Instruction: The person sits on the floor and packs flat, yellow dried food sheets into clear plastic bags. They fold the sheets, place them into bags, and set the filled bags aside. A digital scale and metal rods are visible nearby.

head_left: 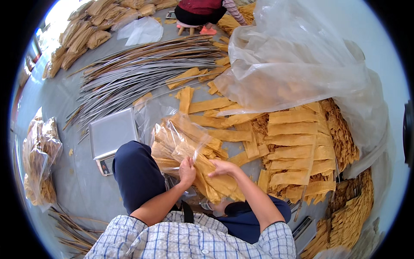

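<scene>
A clear plastic bag [181, 132] partly filled with flat, yellow dried sheets lies across my lap, its mouth towards me. My left hand [187, 171] pinches the edge of the bag with closed fingers. Against the yellow dried sheets [207, 171] that stick out of the bag, my right hand [223, 168] rests with its thumb and fingers spread around them; how firmly it grips is hard to tell. More loose yellow strips [229, 135] lie on the floor beyond the bag.
Left of the bag stands a digital scale [113, 132]. Long thin rods [142, 71] are heaped beyond it. Stacked yellow sheets [291, 145] and large plastic sheeting [300, 74] are at right. Filled bags [42, 158] stand far left. Another person [200, 13] sits on a stool at the top.
</scene>
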Available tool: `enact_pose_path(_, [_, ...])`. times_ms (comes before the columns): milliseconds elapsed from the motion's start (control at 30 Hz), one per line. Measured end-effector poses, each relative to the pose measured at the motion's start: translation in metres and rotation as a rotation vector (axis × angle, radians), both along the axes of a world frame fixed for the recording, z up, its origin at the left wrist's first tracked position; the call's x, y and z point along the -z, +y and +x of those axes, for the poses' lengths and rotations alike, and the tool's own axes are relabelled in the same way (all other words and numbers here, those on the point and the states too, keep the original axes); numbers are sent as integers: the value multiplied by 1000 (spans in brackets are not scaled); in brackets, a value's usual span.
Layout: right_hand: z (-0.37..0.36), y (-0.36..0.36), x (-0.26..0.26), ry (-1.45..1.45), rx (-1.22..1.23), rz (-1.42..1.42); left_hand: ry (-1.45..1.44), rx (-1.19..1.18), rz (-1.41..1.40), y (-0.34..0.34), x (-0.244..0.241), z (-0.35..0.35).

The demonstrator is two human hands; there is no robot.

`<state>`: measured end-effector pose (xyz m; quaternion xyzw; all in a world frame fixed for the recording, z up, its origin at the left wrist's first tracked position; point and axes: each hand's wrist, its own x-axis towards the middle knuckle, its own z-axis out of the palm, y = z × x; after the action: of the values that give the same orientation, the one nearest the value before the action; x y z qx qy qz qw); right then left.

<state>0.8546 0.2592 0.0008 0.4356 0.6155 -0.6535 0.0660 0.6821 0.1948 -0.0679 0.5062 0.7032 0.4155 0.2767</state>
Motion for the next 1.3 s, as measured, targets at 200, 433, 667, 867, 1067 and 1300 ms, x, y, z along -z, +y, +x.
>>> enact_pose_path(200, [-37,40,81,62,0,704,-17,48,-111,4,-16,1])
enact_pose_path(433, [-61,-8,70,-319,204,1105,-172,40,-129,0,21,-4])
enact_pose_path(667, [1,-56,67,-494,977,1095,-77,151,-273,6,19,-3])
enact_pose_path(867, [6,-65,108,-307,1191,541,91,260,-333,19,1,4])
enact_pose_path(1067, [13,-22,122,-311,1378,693,369,154,29,56,-5,16])
enact_pose_path(1300, [100,44,159,-320,1524,686,737,429,-197,74,32,7])
